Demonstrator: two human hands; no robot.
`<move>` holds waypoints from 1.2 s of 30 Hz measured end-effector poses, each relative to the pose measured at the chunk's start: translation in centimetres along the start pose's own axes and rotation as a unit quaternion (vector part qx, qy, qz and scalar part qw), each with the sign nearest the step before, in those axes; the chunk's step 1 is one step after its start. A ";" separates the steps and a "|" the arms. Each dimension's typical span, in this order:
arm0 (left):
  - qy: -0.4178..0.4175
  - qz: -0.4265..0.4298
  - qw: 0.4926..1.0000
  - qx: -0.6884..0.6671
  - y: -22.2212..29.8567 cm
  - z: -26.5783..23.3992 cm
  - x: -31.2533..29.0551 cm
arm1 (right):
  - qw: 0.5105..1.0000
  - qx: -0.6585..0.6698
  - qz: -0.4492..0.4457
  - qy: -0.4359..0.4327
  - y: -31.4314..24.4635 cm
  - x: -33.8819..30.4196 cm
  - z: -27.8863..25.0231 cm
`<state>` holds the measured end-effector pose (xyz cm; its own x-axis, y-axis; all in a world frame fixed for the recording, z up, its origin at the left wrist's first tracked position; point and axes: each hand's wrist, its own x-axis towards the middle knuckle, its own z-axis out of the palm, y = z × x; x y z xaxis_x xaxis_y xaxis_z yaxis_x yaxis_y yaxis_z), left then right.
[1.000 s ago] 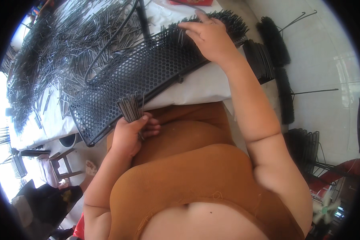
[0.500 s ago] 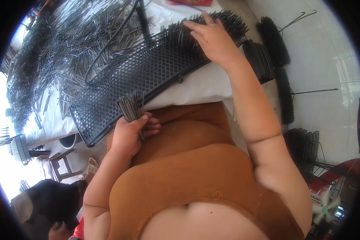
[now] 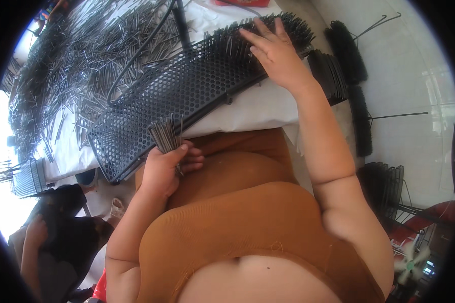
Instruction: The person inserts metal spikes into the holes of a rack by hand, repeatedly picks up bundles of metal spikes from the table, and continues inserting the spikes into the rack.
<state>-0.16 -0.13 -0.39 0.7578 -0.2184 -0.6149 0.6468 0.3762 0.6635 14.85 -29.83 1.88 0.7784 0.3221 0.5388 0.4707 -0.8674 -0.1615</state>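
Note:
My left hand (image 3: pixel 162 169) is closed round a bundle of thin dark metal rods (image 3: pixel 163 132), their ends fanned upward, near the front edge of a black perforated rack (image 3: pixel 172 81). The rack slants across the white-covered table, its round holes bare over the left and middle part. At its far right end, many short rods (image 3: pixel 227 43) stand upright in the holes. Over these rods hovers my right hand (image 3: pixel 278 58), fingers spread apart with nothing visible in them. The tips of some fingers overlap the rods, so contact is hard to judge.
A large heap of loose rods (image 3: pixel 93 60) covers the table's left. Black bristly bundles (image 3: pixel 346 50) and dark stacked racks (image 3: pixel 328 73) stand on the right. Another person (image 3: pixel 60 242) is at lower left, beside a wire rack (image 3: pixel 29 177). A small fan (image 3: pixel 410 263) sits lower right.
My right hand has shifted slightly right and down over the standing rods. My left hand stays in place with its bundle. The other person has moved up in view, covering a stool.

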 end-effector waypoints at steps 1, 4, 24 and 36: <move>0.000 0.000 1.000 0.000 0.0 0.0 0.0 | 1.000 0.000 0.000 0.000 0.0 0.0 -0.2; 0.007 0.000 1.000 0.012 0.0 0.1 -0.2 | 0.994 0.042 -0.031 0.100 -0.3 -0.1 -1.3; -0.003 -0.005 1.000 0.006 -0.5 -0.9 0.2 | 0.988 0.050 0.001 0.147 -0.5 -0.1 -0.9; -0.003 -0.013 1.000 0.011 -0.2 -0.4 0.0 | 0.992 0.118 -0.034 0.027 -0.4 0.0 -2.0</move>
<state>-0.30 0.12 -0.69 0.7407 -0.2330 -0.6301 0.6684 0.3504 0.6561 13.82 -30.20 3.59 0.7215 0.3511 0.5968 0.6102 -0.7298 -0.3083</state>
